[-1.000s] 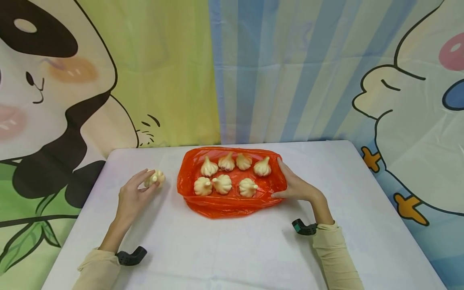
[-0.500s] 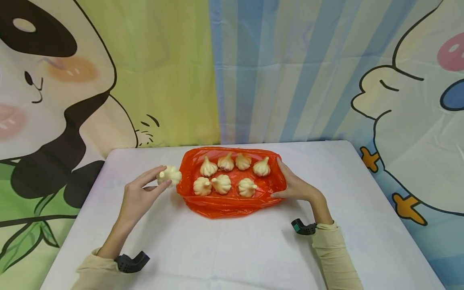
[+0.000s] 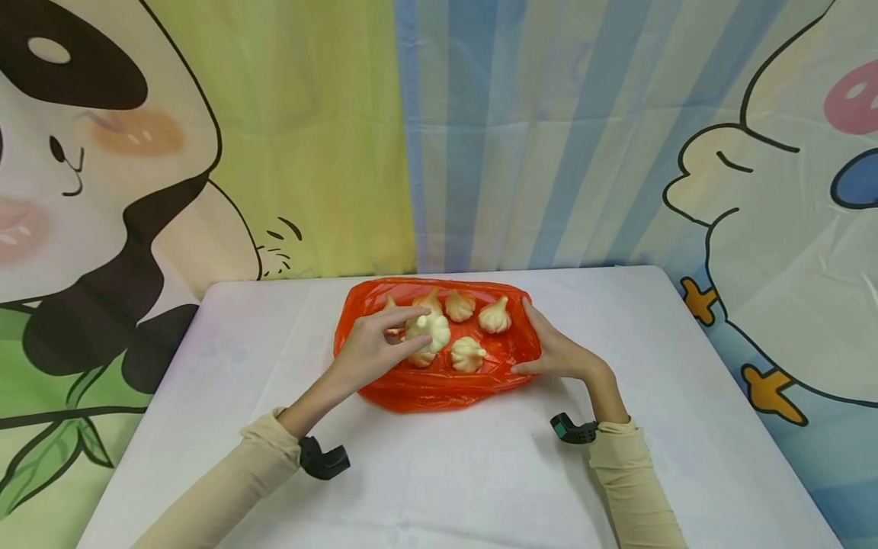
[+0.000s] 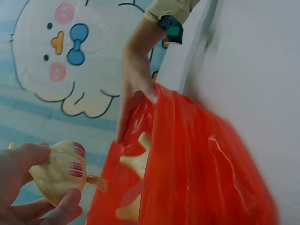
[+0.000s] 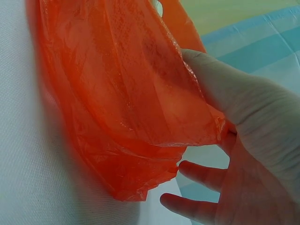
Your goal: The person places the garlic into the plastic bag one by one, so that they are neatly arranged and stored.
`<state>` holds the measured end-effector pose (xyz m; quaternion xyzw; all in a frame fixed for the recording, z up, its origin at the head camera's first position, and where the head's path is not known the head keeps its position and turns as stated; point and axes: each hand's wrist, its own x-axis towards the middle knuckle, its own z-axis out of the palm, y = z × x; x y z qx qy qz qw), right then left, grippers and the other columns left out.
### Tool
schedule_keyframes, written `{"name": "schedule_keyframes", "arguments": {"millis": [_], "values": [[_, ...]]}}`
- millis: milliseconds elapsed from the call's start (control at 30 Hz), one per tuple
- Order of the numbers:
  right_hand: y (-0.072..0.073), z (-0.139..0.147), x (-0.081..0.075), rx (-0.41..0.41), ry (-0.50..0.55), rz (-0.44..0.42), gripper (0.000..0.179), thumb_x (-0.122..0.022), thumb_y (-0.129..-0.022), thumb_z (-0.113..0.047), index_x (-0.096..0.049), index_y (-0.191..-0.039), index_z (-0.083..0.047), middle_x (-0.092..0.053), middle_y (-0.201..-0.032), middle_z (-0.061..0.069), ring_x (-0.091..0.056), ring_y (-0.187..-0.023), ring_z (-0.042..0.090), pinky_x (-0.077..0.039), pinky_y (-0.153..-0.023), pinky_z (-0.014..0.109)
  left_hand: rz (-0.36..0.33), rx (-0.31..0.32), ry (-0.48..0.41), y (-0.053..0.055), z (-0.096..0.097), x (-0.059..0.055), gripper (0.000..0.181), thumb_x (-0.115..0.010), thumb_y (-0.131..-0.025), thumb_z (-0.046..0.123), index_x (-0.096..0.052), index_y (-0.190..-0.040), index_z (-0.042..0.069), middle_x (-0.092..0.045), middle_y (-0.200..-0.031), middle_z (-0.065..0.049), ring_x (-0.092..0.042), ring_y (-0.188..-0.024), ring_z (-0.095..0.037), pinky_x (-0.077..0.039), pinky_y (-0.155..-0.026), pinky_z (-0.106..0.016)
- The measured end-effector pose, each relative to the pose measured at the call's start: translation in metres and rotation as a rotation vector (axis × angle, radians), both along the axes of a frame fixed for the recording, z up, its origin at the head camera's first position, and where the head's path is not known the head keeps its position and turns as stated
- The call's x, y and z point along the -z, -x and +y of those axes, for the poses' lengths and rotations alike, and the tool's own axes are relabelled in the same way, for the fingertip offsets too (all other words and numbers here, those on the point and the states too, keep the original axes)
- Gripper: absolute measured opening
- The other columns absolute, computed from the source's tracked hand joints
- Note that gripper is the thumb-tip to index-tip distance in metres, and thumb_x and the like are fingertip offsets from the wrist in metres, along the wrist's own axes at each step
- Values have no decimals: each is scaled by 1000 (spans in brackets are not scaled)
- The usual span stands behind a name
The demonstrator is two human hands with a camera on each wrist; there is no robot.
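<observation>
In the head view my left hand [image 3: 373,347] pinches a pale garlic bulb [image 3: 429,332] between thumb and fingers, over the left half of the red plastic bag [image 3: 405,396]. The left wrist view shows this bulb [image 4: 63,168] with purple streaks and a tuft of roots, beside the bag and apart from it. My right hand [image 3: 559,347] holds the bag's right end, thumb toward the front and fingers toward the back. Close up, its thumb [image 5: 211,75] lies at the bag's edge, while two fingers extend free below. Several garlic bulbs [image 3: 495,316] lie inside; my left hand partly hides some.
The bag sits open near the back of a white-covered table [image 3: 480,480]. Behind the table hangs a curtain [image 3: 480,137] printed with cartoon animals. A black wrist device [image 3: 324,459] is on the left wrist, another [image 3: 575,429] on the right.
My left hand has lifted the garlic bulb from the left part of the table and carried it right, over the bag. My right hand stays at the bag's right end.
</observation>
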<state>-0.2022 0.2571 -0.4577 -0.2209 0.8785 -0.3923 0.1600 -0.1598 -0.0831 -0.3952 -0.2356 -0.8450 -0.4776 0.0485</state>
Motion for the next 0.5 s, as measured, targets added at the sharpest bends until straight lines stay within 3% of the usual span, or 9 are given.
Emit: {"name": "schedule_keyframes", "arguments": {"millis": [33, 167, 200, 267, 400, 467, 500], "values": [[0, 0, 0, 0, 2, 0, 122, -81, -78, -25, 12, -155, -12, 7, -164, 13, -2, -151, 36, -18, -118, 59, -2, 7, 19, 5, 9, 0, 43, -76, -84, 33, -67, -124, 20, -68, -125, -1, -65, -74, -12, -55, -89, -37], [0, 2, 1, -7, 33, -4, 121, -81, -78, -22, 11, -156, -14, 5, -164, 12, -5, -151, 36, -20, -117, 60, -51, 51, 67, 26, 42, 2, 46, -75, -84, 37, -67, -125, 16, -68, -124, -2, -63, -73, -16, -49, -92, -53], [1, 2, 1, -8, 39, -7, 121, -81, -78, -21, 11, -156, -16, 4, -164, 11, -7, -151, 36, -22, -117, 59, -67, 61, 76, 31, 50, 2, 47, -75, -84, 37, -67, -125, 16, -69, -123, -2, -65, -81, -17, -43, -101, -55], [1, 2, 2, -12, 42, -13, 121, -81, -79, -22, 12, -155, -17, 4, -164, 10, -8, -151, 36, -25, -116, 60, -98, 94, 95, 39, 64, 7, 47, -74, -85, 38, -66, -126, 17, -70, -121, -2, -61, -81, -19, -50, -89, -46], [1, 2, 2, -10, 23, -6, 120, -80, -79, -24, 13, -155, -16, 4, -164, 11, -8, -151, 38, -25, -115, 60, -96, 173, 137, 51, 89, 18, 50, -73, -86, 37, -64, -129, 14, -71, -119, -4, -54, -68, -18, -47, -76, -29], [1, 2, 2, -12, 19, 1, 120, -80, -79, -24, 12, -155, -14, 5, -164, 12, -6, -151, 38, -24, -115, 61, -89, 209, 161, 55, 98, 25, 51, -73, -86, 34, -62, -130, 10, -74, -102, -8, -46, -57, -14, -39, -55, -22], [1, 2, 2, -12, 19, 1, 120, -80, -79, -24, 12, -155, -13, 5, -164, 12, -6, -151, 38, -23, -115, 61, -84, 222, 180, 57, 102, 28, 51, -73, -86, 33, -62, -130, 9, -73, -92, -9, -42, -51, -12, -35, -51, -20]]}}
